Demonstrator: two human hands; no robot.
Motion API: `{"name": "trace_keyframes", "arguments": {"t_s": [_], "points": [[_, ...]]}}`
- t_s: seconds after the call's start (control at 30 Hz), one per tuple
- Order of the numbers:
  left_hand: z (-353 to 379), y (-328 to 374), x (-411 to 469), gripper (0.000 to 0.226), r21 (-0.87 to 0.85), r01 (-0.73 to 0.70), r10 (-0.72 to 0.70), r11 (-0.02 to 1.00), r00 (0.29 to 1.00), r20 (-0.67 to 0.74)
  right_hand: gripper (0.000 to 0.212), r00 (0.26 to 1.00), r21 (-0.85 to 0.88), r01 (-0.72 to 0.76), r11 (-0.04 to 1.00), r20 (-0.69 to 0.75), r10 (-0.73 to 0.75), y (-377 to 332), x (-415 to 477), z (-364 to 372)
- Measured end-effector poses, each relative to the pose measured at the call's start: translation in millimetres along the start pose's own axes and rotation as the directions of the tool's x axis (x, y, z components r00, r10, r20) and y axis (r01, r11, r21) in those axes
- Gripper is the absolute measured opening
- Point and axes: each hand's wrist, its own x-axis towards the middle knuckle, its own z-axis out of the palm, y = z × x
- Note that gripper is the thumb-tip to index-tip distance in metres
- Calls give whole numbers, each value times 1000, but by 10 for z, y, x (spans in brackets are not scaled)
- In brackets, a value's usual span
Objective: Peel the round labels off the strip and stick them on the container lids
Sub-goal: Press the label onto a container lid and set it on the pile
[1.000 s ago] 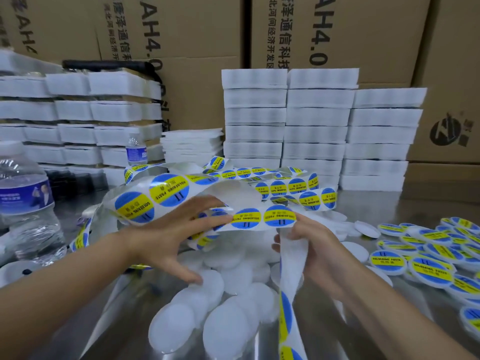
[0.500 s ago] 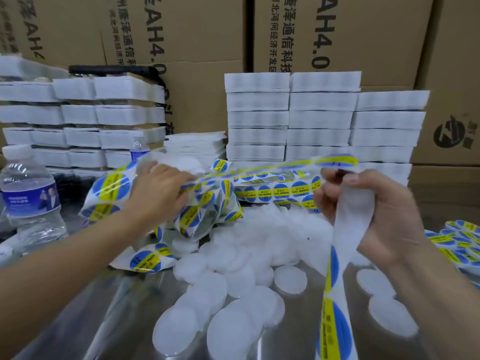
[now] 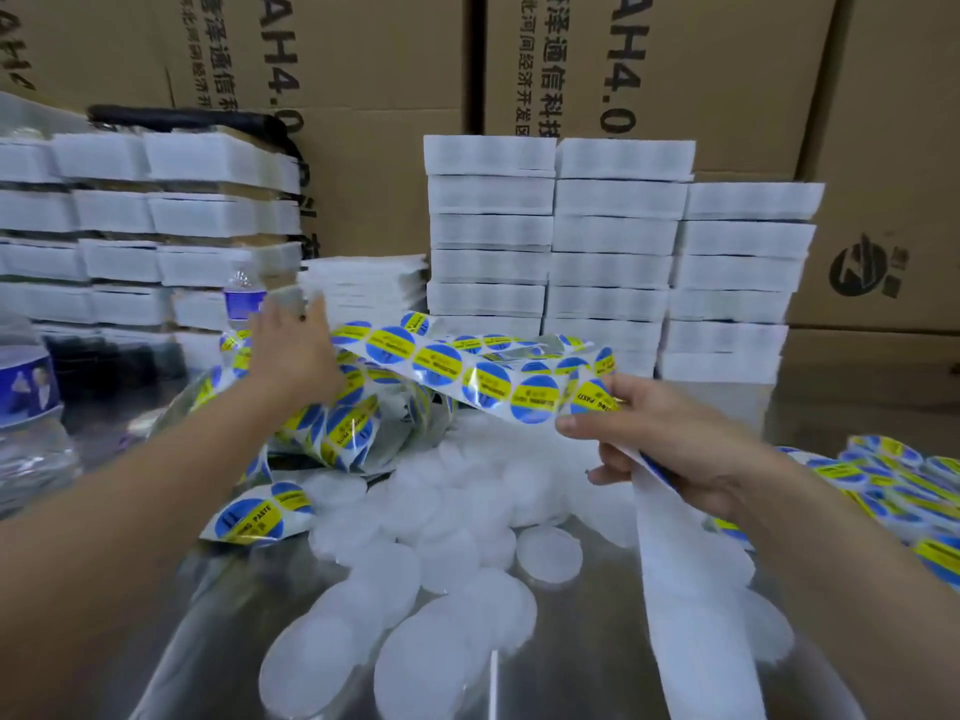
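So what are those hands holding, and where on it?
The right hand pinches the label strip at the bend where it turns and hangs down white. The left hand is open over the bunched strip, gripping nothing.

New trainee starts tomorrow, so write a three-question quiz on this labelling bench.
1. True or false: the right hand grips the label strip.
2. The labelled lids lie: A, left of the plain lids; B, right of them; C, on the floor.
3. Fill in: the water bottle stands at the table's ___ edge.
Key: 1 true; 2 B; 3 left.
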Motion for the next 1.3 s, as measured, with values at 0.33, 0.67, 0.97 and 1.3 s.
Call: {"name": "trace_keyframes", "arguments": {"t_s": [0.33,0.67,0.97,1.3], "points": [[-524,1063,-1677,49,-856,-170,371,488,928,27,39,911,-239,71,968,-380,-161,48,128,244],[-289,1134,-1484,18,-928,343,199,-144,929,312,42,995,303,-91,949,67,74,288,-42,228],[10,731,-1091,19,-822,391,-47,-415,893,449,68,918,363,-40,931,381,-109,465,-300,186],[215,534,-859,9,-884,372,-279,-283,850,447,45,897,249,12,968,425,-121,383,-416,261]]}}
